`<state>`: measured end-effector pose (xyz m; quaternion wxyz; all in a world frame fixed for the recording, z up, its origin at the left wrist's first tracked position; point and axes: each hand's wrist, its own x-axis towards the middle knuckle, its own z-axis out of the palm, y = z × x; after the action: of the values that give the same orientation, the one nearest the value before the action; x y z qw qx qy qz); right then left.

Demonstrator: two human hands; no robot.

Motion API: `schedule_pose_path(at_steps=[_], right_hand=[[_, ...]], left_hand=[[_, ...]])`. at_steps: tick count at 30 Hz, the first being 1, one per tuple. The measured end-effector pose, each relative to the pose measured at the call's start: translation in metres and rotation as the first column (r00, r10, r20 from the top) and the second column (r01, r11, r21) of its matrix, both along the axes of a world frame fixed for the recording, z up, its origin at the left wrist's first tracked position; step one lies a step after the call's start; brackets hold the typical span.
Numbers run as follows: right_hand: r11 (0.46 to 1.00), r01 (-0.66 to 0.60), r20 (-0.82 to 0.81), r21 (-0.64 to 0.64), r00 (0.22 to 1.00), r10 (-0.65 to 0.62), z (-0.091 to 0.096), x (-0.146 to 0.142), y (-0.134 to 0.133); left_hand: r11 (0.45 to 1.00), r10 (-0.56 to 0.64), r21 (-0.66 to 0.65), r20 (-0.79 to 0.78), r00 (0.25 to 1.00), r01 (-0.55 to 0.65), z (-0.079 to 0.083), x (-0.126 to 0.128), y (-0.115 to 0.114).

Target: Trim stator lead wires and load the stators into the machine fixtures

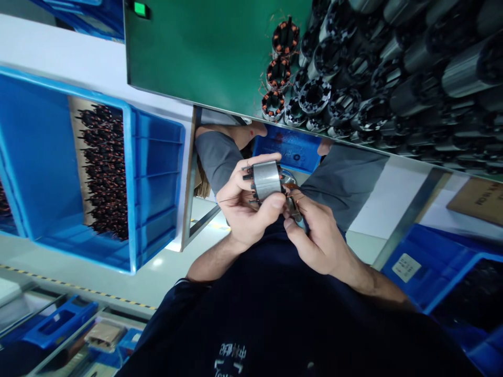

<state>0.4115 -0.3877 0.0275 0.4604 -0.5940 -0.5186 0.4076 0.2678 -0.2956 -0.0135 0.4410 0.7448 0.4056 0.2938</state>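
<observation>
My left hand (241,207) is closed around a small metal motor stator (266,179), held over my lap with thumb and fingers wrapped round its steel body. Thin copper wire ends stick out of the stator on both sides. My right hand (320,238) is closed on a small hand tool, seemingly a cutter or pliers (294,208), whose tip meets the copper wires at the stator's right end. The two hands touch below the stator.
A green table (196,52) lies ahead, with several wound stators (278,73) and a big pile of bare ones (393,63). A blue bin (153,173) of dark parts stands left, a small blue tray (291,149) between my knees, more blue bins (428,262) right.
</observation>
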Motion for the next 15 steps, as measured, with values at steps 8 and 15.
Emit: schedule_pose_path(at_steps=[8,15], right_hand=[[0.999,-0.040,-0.072,-0.031,0.997,0.037,-0.013,0.010,0.006],[0.957,-0.069,-0.147,-0.283,0.989,0.028,-0.069,0.032,0.009]], left_hand=[[0.973,0.226,-0.096,0.213,0.951,-0.210,-0.016,0.007,0.004],[0.743,0.564,-0.571,0.252,0.787,-0.349,-0.030,-0.031,0.033]])
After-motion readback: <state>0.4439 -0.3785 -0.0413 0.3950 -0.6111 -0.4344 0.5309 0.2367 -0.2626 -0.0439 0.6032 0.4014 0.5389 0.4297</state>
